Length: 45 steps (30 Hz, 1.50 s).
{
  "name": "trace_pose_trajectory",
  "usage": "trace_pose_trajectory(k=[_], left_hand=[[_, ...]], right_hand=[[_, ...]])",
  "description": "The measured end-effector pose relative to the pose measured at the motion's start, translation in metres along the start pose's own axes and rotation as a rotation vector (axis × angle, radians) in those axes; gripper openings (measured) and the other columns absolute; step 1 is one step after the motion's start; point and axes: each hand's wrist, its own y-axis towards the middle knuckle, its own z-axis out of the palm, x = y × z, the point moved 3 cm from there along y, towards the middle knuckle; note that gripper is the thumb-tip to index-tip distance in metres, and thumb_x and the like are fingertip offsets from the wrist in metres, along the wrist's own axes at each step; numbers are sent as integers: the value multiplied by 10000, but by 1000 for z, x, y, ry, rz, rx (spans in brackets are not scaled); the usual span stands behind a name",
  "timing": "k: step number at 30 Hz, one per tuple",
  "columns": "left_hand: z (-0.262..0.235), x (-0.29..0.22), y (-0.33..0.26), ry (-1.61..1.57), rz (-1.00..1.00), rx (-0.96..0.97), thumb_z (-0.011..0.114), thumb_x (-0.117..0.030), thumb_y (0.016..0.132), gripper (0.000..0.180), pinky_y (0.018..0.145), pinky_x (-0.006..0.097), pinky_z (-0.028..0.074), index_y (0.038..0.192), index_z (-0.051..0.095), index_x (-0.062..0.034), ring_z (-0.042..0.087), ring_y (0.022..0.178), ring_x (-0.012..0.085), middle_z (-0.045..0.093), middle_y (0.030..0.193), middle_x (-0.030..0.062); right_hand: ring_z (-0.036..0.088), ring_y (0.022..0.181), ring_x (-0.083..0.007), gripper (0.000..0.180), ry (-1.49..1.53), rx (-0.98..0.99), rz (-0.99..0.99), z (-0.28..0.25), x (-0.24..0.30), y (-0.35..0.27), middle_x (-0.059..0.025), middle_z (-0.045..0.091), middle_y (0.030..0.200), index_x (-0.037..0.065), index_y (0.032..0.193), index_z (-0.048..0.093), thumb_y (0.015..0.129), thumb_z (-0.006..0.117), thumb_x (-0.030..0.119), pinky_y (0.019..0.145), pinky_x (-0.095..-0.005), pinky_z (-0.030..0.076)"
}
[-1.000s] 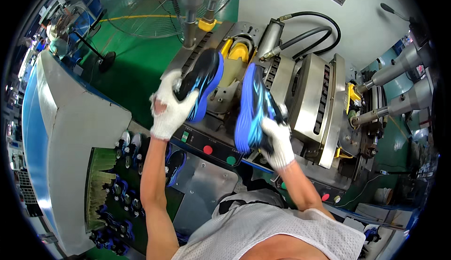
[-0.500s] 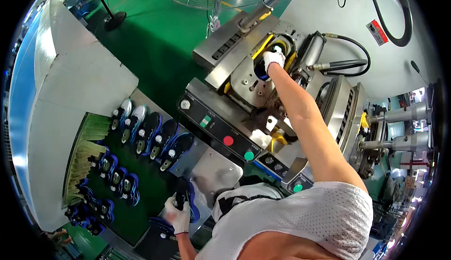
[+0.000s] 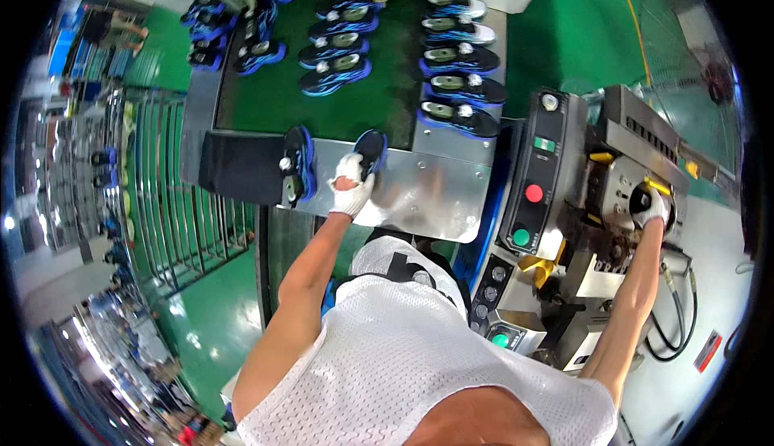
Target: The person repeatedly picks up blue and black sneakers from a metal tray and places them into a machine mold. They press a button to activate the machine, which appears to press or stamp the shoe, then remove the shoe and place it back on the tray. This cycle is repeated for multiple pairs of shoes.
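My left hand (image 3: 351, 188), in a white glove, is closed on a black and blue shoe (image 3: 371, 148) at the far edge of the metal table. Some of its fingers are hidden by the shoe. To the left lies another black and blue shoe (image 3: 298, 164), partly on a black mat. At the far right, my right hand (image 3: 655, 207), also gloved, reaches into the opening of a steel machine (image 3: 617, 192). It looks closed round a dark thing there, mostly hidden by the glove and the machine's parts.
Several shoes (image 3: 459, 116) stand in a row beyond the metal table (image 3: 451, 180), and more rest on a dark green belt (image 3: 387, 99). A control panel (image 3: 528, 216) with red and green buttons stands between table and machine. Metal rails (image 3: 173, 204) run at left.
My view has swung left, so the belt and shoes now face me and the machine is at right. My left hand stays on the shoe; my right hand remains at the machine's opening.
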Motion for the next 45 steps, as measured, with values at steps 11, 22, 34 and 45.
trace_pose_trajectory(k=[11,22,34,45], left_hand=[[-73,42,69,-270,-65,236,785,-307,846,609,1099,469,422,1309,542,5,538,1278,392,565,1343,222],[-149,346,338,264,-472,-143,650,-470,933,690,1037,487,458,1419,499,-3,545,1263,438,559,1368,268],[-201,260,308,62,-154,44,700,-248,931,215,850,440,521,1022,685,-53,667,994,325,657,1074,140],[-163,-132,156,-509,1105,664,780,-80,790,196,792,400,556,961,686,-64,685,917,315,692,980,109]], right_hand=[[267,1516,-384,843,-1933,-417,-793,186,-276,-363,-235,299,1626,4,1574,325,890,673,353,1253,-430,226],[356,1487,-326,957,-1621,-173,-158,208,-259,-445,-212,352,1616,10,1587,285,876,660,528,1196,-404,285],[494,1392,-338,766,-1101,412,-325,371,-283,-594,-266,550,1430,-59,1453,464,812,790,207,1155,-384,390],[532,1255,-407,651,-790,223,-879,401,-281,-641,-252,541,1296,-25,1356,465,784,711,167,1055,-470,445]])
